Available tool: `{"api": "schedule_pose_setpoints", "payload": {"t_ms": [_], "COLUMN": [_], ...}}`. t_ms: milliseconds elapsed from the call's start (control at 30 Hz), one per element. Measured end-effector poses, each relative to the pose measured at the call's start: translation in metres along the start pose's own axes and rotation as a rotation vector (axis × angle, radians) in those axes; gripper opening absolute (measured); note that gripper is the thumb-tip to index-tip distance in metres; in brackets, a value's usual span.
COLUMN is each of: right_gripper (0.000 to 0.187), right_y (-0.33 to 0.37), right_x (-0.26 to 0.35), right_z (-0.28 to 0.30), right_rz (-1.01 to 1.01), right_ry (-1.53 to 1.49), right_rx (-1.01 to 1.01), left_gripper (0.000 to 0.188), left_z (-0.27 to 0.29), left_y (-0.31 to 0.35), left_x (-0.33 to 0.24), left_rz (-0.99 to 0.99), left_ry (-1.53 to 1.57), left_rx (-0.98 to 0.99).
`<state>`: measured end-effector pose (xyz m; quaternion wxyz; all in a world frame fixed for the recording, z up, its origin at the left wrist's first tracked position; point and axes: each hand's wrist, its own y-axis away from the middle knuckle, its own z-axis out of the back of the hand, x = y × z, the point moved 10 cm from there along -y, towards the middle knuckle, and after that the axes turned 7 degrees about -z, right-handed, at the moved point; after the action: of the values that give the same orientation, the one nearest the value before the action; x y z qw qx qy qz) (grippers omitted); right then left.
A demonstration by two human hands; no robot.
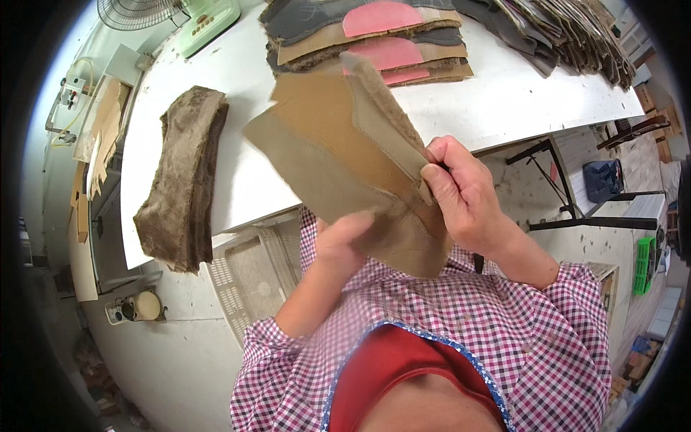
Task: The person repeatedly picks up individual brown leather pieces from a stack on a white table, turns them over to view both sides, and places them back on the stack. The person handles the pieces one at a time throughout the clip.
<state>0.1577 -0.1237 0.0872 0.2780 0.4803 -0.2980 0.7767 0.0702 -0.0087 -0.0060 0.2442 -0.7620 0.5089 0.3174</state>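
In front of me is a sewn, fur-backed leather panel (324, 137), tan in the middle with grey-brown sides and stitched seams. A strip of brown pile shows along its upper right edge. My right hand (464, 191) is closed on that edge at the right, thumb in front. At the panel's lower left edge is my left hand (342, 241), smeared by motion; its thumb lies near the front face and its other fingers are hidden. A stack of brown furry pieces (183, 173) rests on the white table (248, 176) to the left.
Stacked panels with pink patches (385, 54) lie at the table's far side. A large pile of dark pieces (561, 36) covers the far right corner. A green-based fan (205, 25) stands far left. Below the near edge is a pale plastic crate (252, 277).
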Motion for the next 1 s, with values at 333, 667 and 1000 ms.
{"api": "schedule_pose_setpoints", "payload": {"t_ms": [333,667,1000], "right_gripper": [0.006,0.048,0.050], "right_y": [0.010,-0.058,-0.076], "right_x": [-0.030,-0.048,-0.083], "right_z": [-0.016,-0.001,-0.034], "right_rz": [0.074,-0.180,-0.450], "right_ry": [0.094,-0.293,-0.955], "right_rx": [0.031,0.103,0.395], "left_gripper": [0.045,0.043,0.046], "left_z": [0.038,0.013,0.033], "left_y": [-0.050,-0.048,-0.032], "left_x": [-0.025,-0.029,-0.044], "left_rz": [0.028,0.086,-0.014], "left_ry": [0.404,0.551,0.440], "left_rx": [-0.108,-0.053,-0.071]}}
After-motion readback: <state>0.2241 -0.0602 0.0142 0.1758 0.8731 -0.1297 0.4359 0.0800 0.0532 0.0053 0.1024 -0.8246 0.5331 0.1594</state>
